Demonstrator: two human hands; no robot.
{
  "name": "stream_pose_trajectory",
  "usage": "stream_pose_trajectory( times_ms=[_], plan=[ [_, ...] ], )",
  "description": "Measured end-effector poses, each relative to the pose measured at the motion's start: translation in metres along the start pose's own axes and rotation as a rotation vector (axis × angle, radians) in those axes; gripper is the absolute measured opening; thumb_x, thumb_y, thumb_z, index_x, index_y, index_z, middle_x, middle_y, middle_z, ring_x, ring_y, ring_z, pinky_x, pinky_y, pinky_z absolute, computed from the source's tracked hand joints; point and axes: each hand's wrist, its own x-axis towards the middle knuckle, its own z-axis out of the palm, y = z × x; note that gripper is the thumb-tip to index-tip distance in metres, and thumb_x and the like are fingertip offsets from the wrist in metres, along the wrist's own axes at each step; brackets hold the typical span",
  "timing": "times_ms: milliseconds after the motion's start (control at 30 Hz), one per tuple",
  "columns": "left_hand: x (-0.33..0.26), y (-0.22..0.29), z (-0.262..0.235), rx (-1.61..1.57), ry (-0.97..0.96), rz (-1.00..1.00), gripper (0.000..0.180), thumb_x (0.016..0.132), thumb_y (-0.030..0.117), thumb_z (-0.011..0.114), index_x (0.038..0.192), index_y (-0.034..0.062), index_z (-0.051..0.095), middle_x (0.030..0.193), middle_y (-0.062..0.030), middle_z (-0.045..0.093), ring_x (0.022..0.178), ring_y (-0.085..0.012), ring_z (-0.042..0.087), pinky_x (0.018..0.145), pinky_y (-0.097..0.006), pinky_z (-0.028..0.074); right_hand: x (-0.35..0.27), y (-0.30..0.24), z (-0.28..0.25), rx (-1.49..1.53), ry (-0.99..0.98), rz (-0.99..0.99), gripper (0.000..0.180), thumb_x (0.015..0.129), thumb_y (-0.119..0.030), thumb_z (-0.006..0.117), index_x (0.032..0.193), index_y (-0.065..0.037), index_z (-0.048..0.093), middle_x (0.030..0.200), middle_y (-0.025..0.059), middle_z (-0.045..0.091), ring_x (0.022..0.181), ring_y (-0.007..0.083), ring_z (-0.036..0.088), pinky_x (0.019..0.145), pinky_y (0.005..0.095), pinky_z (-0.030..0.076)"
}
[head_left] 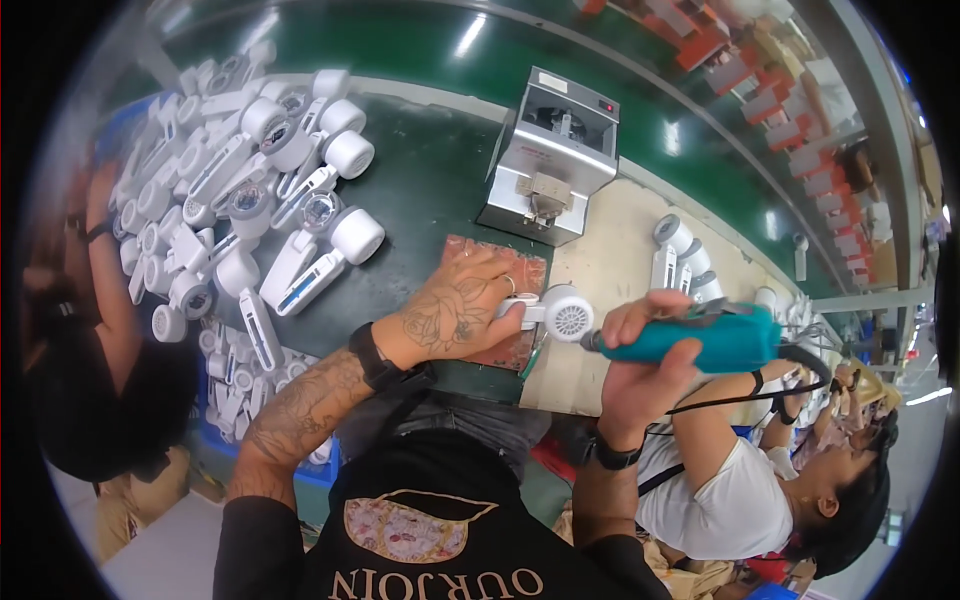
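Observation:
My left hand (452,312), tattooed and ringed, lies over a white hair-dryer-shaped appliance (568,316) with its fingers curled round the handle. They hide much of that handle. The appliance's round grilled head points out to the right. A reddish-brown pad (526,264) lies beneath it on the bench. My right hand (645,375) grips a teal electric screwdriver (705,341), held almost level. Its dark tip is at the right side of the grilled head; whether they touch I cannot tell.
A silver boxy screw feeder (550,165) stands beyond the pad. Many white appliances (245,200) are heaped at the left, more (680,250) stand at the right. The screwdriver's black cord (812,362) loops rightward. Co-workers sit left and right (720,470).

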Motion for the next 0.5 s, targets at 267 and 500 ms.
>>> stream_pose_trajectory(
  times_ms=[267,500],
  plan=[
    [-0.002,-0.008,0.002,0.031,0.034,0.139,0.047,0.088,0.040,0.066,0.121,0.0074,0.061,0.111,-0.0118,0.058,0.108,-0.0302,0.054,0.095,-0.043,0.042,0.078,0.043,0.049,-0.099,-0.041,-0.147,0.048,0.098,-0.045,0.060,0.106,0.002,0.055,0.070,0.0054,0.052,0.062,0.0162,0.053,0.059,0.0293,0.045],
    [-0.002,-0.005,0.004,0.075,0.024,0.054,0.045,0.089,0.042,0.066,0.125,0.0151,0.062,0.113,-0.0056,0.060,0.105,-0.0269,0.053,0.094,-0.041,0.042,0.104,0.076,0.059,-0.207,-0.050,-0.155,0.037,0.100,-0.035,0.060,0.100,0.001,0.056,0.069,0.0054,0.056,0.062,0.0163,0.056,0.059,0.0287,0.046]
  ],
)
